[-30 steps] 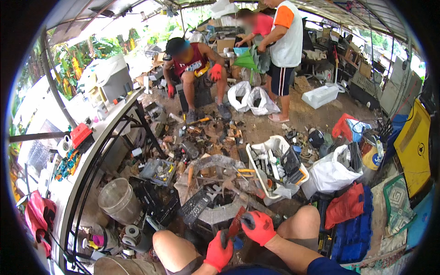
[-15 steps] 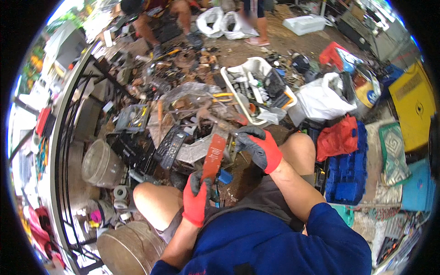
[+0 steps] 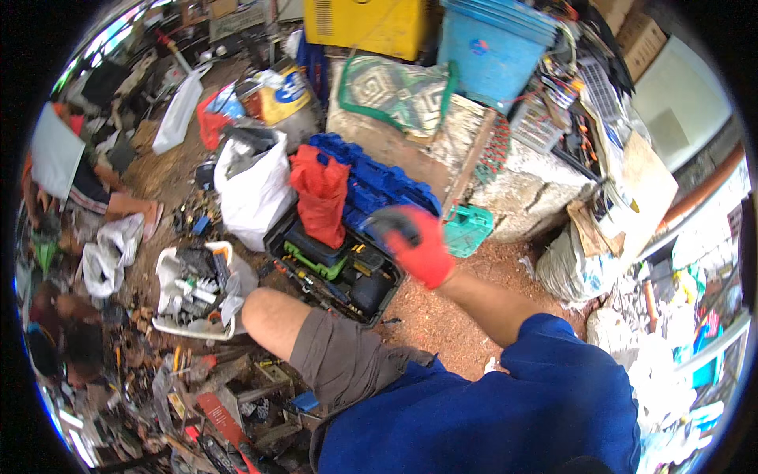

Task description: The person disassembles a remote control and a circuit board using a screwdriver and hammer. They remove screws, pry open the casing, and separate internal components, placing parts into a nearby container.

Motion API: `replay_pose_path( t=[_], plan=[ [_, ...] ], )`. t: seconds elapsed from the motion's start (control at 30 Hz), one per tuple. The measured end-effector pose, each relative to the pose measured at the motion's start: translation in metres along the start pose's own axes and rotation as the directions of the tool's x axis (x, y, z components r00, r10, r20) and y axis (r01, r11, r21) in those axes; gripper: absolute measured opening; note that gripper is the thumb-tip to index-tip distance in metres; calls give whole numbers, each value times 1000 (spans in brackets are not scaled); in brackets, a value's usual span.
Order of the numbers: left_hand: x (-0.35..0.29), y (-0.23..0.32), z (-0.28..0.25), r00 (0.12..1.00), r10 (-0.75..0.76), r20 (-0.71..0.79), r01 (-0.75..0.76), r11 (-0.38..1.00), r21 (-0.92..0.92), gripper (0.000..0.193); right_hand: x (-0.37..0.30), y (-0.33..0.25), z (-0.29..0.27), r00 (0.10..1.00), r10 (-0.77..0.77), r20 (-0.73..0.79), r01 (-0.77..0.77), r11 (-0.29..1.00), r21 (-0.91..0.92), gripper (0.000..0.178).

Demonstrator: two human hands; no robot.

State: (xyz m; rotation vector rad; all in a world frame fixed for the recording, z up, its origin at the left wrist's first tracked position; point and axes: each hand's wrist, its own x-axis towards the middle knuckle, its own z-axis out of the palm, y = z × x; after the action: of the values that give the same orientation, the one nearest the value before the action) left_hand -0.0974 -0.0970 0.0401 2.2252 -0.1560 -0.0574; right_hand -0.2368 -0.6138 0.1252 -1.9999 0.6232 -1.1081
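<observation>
My right hand (image 3: 412,243), in a red and grey glove, is raised at the right side of an open black toolbox (image 3: 387,296), in front of its blue lid (image 3: 387,178). Motion smears its fingers, so I cannot make out whether they hold anything. Inside the box lie a green-and-black case (image 3: 312,259), a yellow-and-black tool (image 3: 365,259) and a red bag (image 3: 320,189) standing up. At the lower left edge, partly cut off, my left hand (image 3: 237,457) grips a flat red strip (image 3: 223,420) with pale markings.
A white basket of scrap parts (image 3: 170,312) and a white sack (image 3: 251,189) stand left of the toolbox. Beyond are a patterned cloth (image 3: 399,93), a blue bin (image 3: 493,55) and a yellow panel (image 3: 367,28). A green case (image 3: 467,231) lies at right. Another person (image 3: 87,182) stands far left.
My view has swung to the right, toward the toolbox. My right hand has moved from beside the red strip out to the toolbox. The left hand still has the strip.
</observation>
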Motion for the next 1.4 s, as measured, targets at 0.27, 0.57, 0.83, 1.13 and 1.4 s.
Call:
replay_pose_path(
  t=[0.27,0.57,0.83,1.13,1.4],
  plan=[
    [22,99,34,956,283,81,-286,958,27,40,40,169,-354,383,-111,-917,-332,910,-249,28],
    [22,139,28,942,-312,122,292,584,-757,18,69,296,-435,773,55,-632,-625,240,-743,36],
    [-44,59,10,930,-366,-47,236,688,-687,22,7,293,-262,861,-148,-487,-321,584,-746,30],
    [-135,68,-149,721,-395,-569,294,918,-265,32,-46,8,66,787,-525,324,537,841,61,34],
    [-334,-38,-250,259,-298,-919,761,649,4,23,-62,-109,183,707,-469,530,201,851,485,38]
  ],
)
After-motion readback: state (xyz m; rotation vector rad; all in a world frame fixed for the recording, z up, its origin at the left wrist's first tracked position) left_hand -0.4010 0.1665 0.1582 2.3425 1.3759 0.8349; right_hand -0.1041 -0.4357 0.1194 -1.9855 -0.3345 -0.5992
